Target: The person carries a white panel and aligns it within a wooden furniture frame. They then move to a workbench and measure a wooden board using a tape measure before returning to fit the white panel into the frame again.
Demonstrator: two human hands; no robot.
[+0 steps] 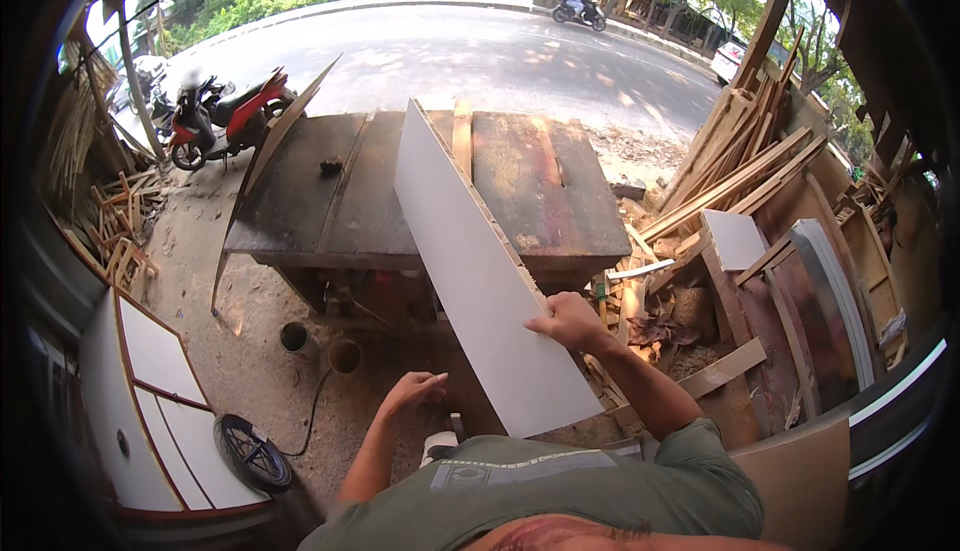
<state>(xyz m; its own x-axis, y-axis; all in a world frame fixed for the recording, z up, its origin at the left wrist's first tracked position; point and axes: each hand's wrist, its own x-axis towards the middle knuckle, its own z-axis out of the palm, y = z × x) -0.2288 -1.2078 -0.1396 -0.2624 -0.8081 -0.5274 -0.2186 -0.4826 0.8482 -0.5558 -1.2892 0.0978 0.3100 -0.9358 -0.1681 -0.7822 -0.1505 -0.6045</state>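
A long white panel with a raw wooden edge slants across the dark workbench, its far end over the bench top and its near end close to my body. My right hand grips the panel's right edge near that end, thumb on the white face. To the left of the panel, my left hand hangs in the air with its fingers stretched toward it, touching nothing. A pale wooden strip lies on the bench behind the panel.
Scrap planks lean in a pile at the right. Left stand a white cabinet, a small wheel and a red motorcycle. Two cans sit on the ground before the bench. A rider on a motorbike is on the road beyond.
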